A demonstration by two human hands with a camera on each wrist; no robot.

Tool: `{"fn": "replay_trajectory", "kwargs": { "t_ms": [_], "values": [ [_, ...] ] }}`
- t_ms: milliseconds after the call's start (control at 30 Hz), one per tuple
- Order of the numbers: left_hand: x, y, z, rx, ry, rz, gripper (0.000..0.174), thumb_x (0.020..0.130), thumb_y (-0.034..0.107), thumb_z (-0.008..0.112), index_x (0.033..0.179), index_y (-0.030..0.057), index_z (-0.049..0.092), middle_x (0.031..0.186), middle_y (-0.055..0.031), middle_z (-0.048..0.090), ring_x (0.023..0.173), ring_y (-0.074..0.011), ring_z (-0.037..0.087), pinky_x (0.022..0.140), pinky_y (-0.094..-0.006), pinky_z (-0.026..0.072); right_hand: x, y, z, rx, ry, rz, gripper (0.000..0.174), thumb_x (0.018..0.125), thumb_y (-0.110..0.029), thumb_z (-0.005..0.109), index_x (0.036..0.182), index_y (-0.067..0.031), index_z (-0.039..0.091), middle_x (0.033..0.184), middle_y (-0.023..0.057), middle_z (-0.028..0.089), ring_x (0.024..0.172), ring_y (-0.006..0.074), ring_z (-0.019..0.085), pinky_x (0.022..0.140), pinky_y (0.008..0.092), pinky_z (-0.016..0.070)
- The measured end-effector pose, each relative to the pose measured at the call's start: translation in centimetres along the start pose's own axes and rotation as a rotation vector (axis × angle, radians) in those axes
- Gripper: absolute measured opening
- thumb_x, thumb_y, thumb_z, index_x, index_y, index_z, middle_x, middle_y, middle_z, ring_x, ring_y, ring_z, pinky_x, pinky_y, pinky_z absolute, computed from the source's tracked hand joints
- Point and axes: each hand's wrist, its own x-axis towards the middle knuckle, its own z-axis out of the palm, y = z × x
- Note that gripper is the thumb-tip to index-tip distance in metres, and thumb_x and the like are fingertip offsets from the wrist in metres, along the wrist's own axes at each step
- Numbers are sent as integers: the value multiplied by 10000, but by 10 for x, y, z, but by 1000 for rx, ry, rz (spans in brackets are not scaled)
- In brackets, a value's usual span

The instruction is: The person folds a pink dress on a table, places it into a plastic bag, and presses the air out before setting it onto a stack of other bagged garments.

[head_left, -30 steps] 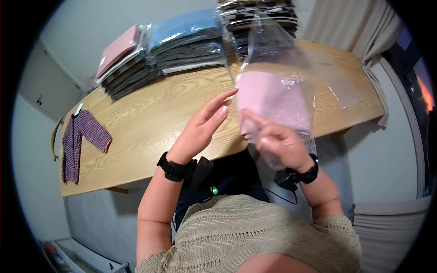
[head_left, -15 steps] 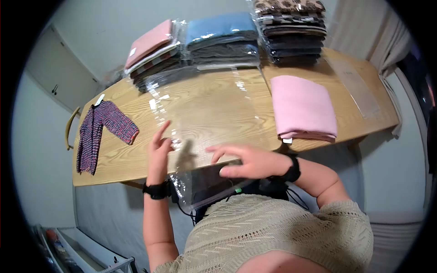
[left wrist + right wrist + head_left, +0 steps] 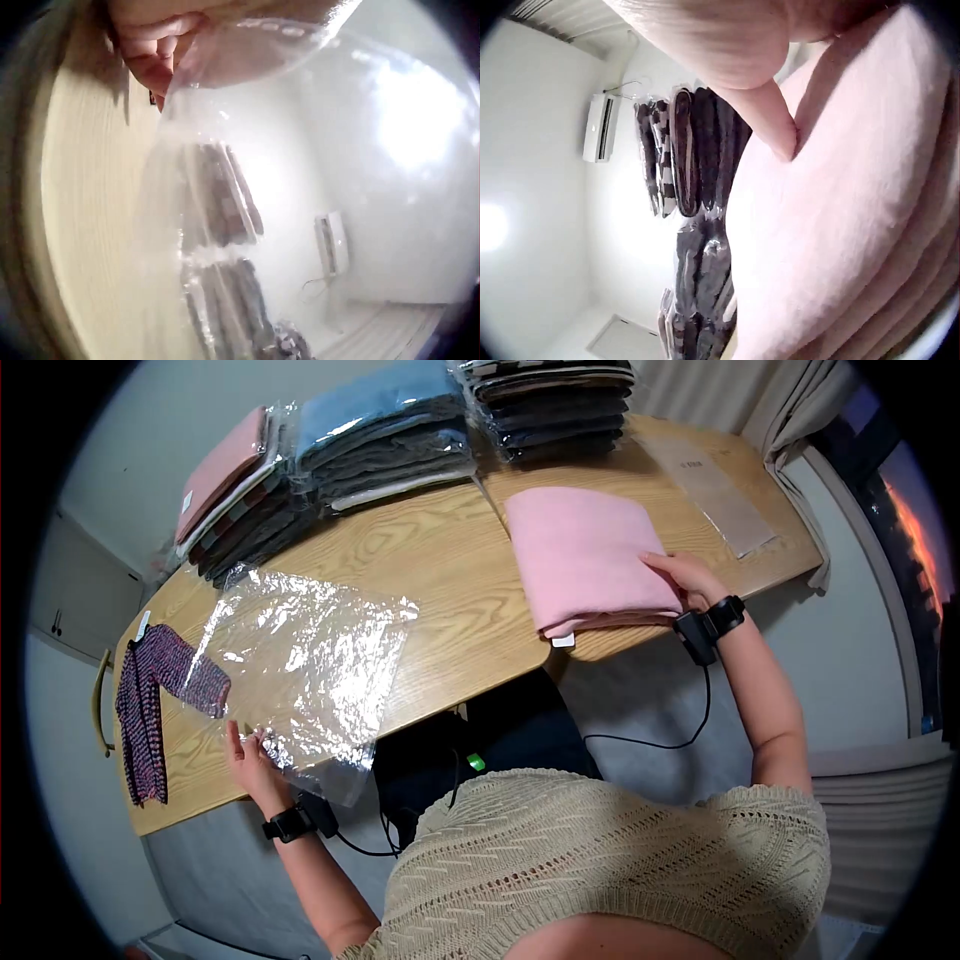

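A folded pink garment lies at the front of the table, a white label showing under its near edge. My right hand grips its right side, the thumb pressed on top; the other fingers are largely hidden. In the right wrist view the thumb dents the soft fabric, with thick folds stacked below. To the left, a clear plastic bag spreads over the table, its near end past the edge. My left hand pinches the bag's near left edge, fingers curled beside the film.
Bagged folded clothes stand along the back: a stack with pink on top, a blue-topped stack and a dark stack. A small striped knit lies far left. Another flat clear bag lies at the right.
The clear bag went from over the pink garment to the table's left side. My right hand then moved right onto the garment, while the left hand went further left with the bag.
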Motion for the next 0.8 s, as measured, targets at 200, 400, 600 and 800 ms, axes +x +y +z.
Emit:
{"fn": "replay_trajectory", "kwargs": {
  "t_ms": [200, 400, 600, 800],
  "values": [
    [-17, 13, 23, 35, -32, -128, 511, 855, 5, 499, 1346, 70, 377, 1414, -134, 292, 1143, -216, 453, 927, -297, 394, 17, -6, 3, 200, -201, 199, 386, 804, -167, 670, 1130, -5, 543, 1044, 137, 622, 912, 198, 614, 782, 345, 516],
    [-29, 38, -1, 630, -61, 11, 517, 866, 104, 531, 1356, 104, 365, 1446, -162, 216, 1266, -256, 318, 1022, -344, 272, 17, 0, 8, 422, -304, 115, 456, 805, -111, 649, 1196, 25, 458, 1124, 159, 574, 1003, 231, 584, 877, 349, 488],
    [-49, 89, -1, 488, -132, 113, 424, 890, 74, 477, 1304, 24, 399, 1386, -146, 361, 1314, -219, 284, 1041, -347, 249, 16, 3, 8, 617, -358, 84, 408, 816, -87, 608, 1162, 57, 446, 1111, 197, 561, 990, 255, 591, 894, 365, 494],
    [-118, 153, 103, 453, -519, 398, 421, 890, 79, 473, 1305, 53, 410, 1399, -130, 354, 1292, -240, 337, 1050, -364, 255, 29, 34, -3, 611, -336, 109, 426, 831, -63, 582, 1197, 52, 396, 1127, 188, 543, 998, 251, 586, 886, 359, 499]
  ]
}}
